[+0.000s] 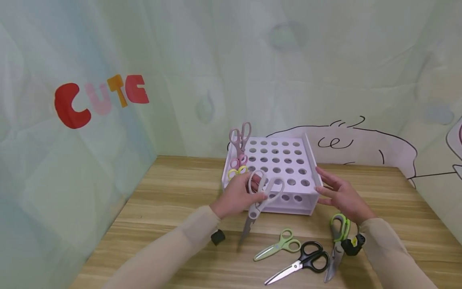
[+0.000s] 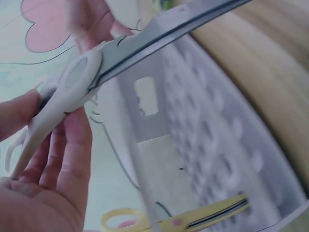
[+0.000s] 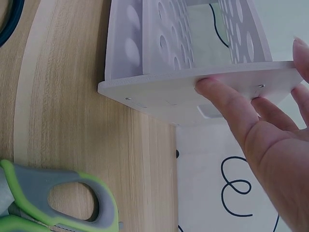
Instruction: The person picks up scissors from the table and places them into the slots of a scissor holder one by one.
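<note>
My left hand (image 1: 238,195) grips a pair of white-handled scissors (image 1: 254,208) by the handles, blades slanting down, in front of a white rack (image 1: 313,176) full of round holes. The left wrist view has these scissors (image 2: 77,82) close up, thumb and fingers around a handle. Against the rack's right side wall (image 3: 169,94) rest the fairly straight fingers of my right hand (image 1: 343,198). Along the rack's left side stand mauve scissors (image 1: 239,140), pink scissors (image 1: 238,161) and yellow scissors (image 1: 237,171), handles up. The left wrist view shows the yellow pair's blade (image 2: 212,212) through a hole.
On the wooden table (image 1: 173,200) in front lie small green scissors (image 1: 278,245), black-handled scissors (image 1: 306,259) and grey-green scissors (image 1: 337,245), the last beside my right wrist. A pale curtain with the letters CUTE (image 1: 135,89) hangs behind and at left.
</note>
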Available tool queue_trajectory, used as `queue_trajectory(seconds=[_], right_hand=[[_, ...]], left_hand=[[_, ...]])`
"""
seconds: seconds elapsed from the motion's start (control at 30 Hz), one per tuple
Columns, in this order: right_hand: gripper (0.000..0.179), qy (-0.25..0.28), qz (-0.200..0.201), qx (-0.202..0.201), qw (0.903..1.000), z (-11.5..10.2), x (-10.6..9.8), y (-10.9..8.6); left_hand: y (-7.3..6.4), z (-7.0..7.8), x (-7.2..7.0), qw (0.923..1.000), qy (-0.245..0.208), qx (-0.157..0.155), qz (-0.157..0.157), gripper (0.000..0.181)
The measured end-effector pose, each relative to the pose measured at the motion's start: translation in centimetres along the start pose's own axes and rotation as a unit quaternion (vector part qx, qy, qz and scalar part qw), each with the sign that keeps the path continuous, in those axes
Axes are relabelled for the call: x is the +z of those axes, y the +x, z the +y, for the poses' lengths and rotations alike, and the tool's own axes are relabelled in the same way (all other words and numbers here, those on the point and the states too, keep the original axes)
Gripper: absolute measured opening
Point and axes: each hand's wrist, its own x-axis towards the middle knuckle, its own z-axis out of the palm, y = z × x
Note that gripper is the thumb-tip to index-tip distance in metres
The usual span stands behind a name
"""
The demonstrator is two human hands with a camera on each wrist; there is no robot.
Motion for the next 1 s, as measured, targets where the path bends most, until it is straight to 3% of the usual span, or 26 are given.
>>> queue_trajectory(seconds=[0.3,0.77,0.87,1.0], right_hand=[[0.073,0.002,0.000,0.001,1.0000,-0.1,0.1,-0.1],[0.074,0.010,-0.001,-0.005,0.9999,0.3,0.0,0.1],[0.075,0.007,0.002,-0.004,1.0000,0.4,0.0,0.0],[0.074,0.008,0.004,-0.001,1.0000,0.2,0.1,0.1]], left_hand=[[2.0,2.2,-1.8,0.9996,0.002,0.009,0.028,0.023],[5.7,4.2,-3.4,0.9895,-0.033,0.091,0.108,0.024],[6.5,4.3,-3.5,0.9881,-0.033,0.097,0.115,0.022],[7.4,4.4,-3.6,0.9867,-0.042,0.083,0.134,0.022]])
